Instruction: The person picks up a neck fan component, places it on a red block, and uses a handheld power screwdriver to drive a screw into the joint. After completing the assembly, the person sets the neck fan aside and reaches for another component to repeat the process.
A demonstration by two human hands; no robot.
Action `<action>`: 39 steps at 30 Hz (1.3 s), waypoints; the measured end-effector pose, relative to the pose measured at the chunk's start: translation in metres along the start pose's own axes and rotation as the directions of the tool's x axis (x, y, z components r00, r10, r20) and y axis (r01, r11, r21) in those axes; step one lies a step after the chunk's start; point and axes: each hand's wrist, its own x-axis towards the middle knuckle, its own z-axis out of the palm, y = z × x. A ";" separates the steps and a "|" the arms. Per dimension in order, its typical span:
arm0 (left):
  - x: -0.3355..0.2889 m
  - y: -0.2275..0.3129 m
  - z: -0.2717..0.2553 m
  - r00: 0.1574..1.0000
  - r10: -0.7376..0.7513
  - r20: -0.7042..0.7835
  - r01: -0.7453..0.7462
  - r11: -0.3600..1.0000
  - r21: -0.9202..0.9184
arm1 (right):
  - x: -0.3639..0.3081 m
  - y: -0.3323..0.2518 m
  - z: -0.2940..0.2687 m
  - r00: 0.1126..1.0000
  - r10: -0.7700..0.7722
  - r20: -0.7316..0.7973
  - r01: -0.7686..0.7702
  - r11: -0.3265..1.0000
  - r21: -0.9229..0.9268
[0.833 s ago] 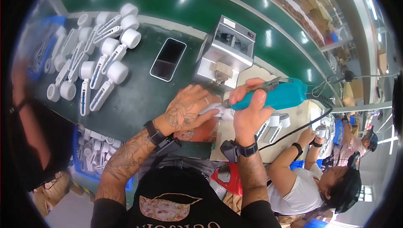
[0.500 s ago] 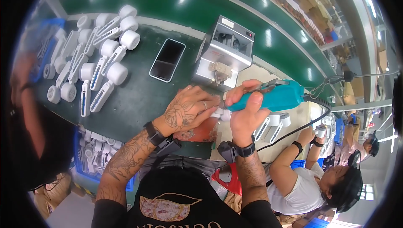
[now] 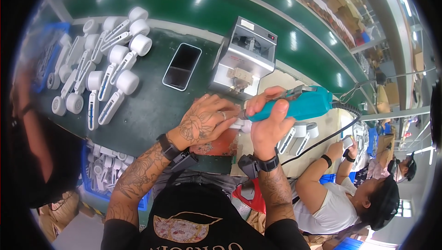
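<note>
Two hands at the bench edge: right hand [image 3: 268,125] grips a teal electric screwdriver [image 3: 294,106] (tip on the work). Left hand [image 3: 206,122] presses a white part [image 3: 239,124], mostly hidden, onto a red fixture [image 3: 216,146]

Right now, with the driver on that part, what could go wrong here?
1. The left hand covers the white part right at the tip of the teal driver; a slip could jab a finger.
2. The driver's cord trails across the bench over other parts and may snag.
3. The phone lies close to the work and could get knocked.
</note>
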 end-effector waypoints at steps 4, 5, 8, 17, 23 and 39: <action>0.000 0.000 0.000 1.000 0.008 0.015 -0.008 1.000 0.015 | -0.001 0.001 -0.001 1.000 -0.003 -0.003 0.003 1.000 0.006; 0.000 0.000 0.000 1.000 0.009 0.016 -0.009 1.000 0.015 | -0.001 0.000 -0.001 1.000 -0.007 0.005 0.007 1.000 0.011; 0.000 0.001 -0.001 1.000 0.019 0.006 -0.020 1.000 0.019 | -0.003 0.001 -0.002 1.000 -0.008 0.017 0.008 0.999 0.036; -0.001 0.002 0.000 1.000 0.012 0.029 -0.013 0.998 0.060 | -0.009 -0.006 -0.002 0.999 -0.014 0.030 0.016 0.998 -0.053; 0.001 0.000 0.001 0.998 0.023 0.051 -0.026 0.997 0.070 | -0.021 -0.015 -0.021 0.999 -0.029 0.027 0.032 0.993 -0.117; 0.003 0.001 -0.001 0.992 0.013 0.123 -0.022 0.997 0.068 | -0.030 0.012 -0.026 0.999 -0.016 0.050 0.020 0.998 -0.065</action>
